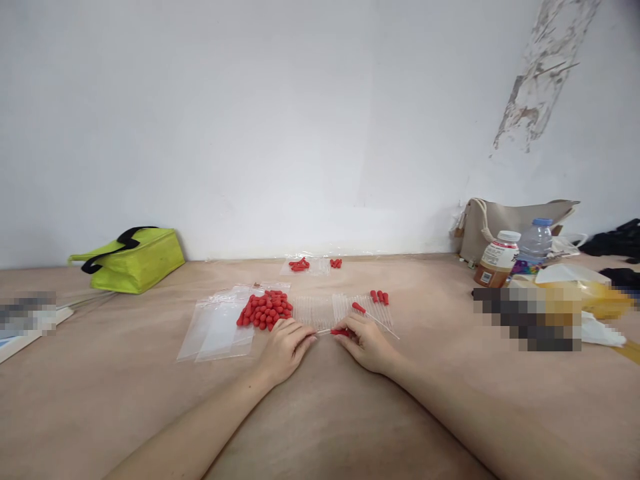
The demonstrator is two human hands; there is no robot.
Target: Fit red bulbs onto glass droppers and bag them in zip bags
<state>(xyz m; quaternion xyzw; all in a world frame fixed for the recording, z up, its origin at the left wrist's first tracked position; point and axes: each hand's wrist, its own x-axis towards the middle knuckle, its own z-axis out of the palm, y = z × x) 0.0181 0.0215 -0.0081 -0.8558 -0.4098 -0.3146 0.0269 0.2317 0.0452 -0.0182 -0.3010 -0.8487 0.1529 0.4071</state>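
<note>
Between my hands lies a thin clear dropper tube (324, 331), its end pinched in the fingers of my left hand (289, 345). My right hand (366, 341) is closed on a red rubber bulb (340, 332) at the tube's other end. Just beyond, a row of clear glass tubes (313, 310) lies on the table. A heap of red bulbs (265, 309) sits beside my left hand. Past my right hand, a dropper with a red bulb (359, 307) lies slantwise, and several more bulb-topped droppers (380, 297) lie in line.
Clear zip bags (215, 330) lie at the left of the heap. Small bags with red bulbs (300, 265) rest near the wall. A lime bag (140, 260) stands far left. Bottles (497, 260), a beige bag (517, 223) and yellow plastic (595, 300) crowd the right.
</note>
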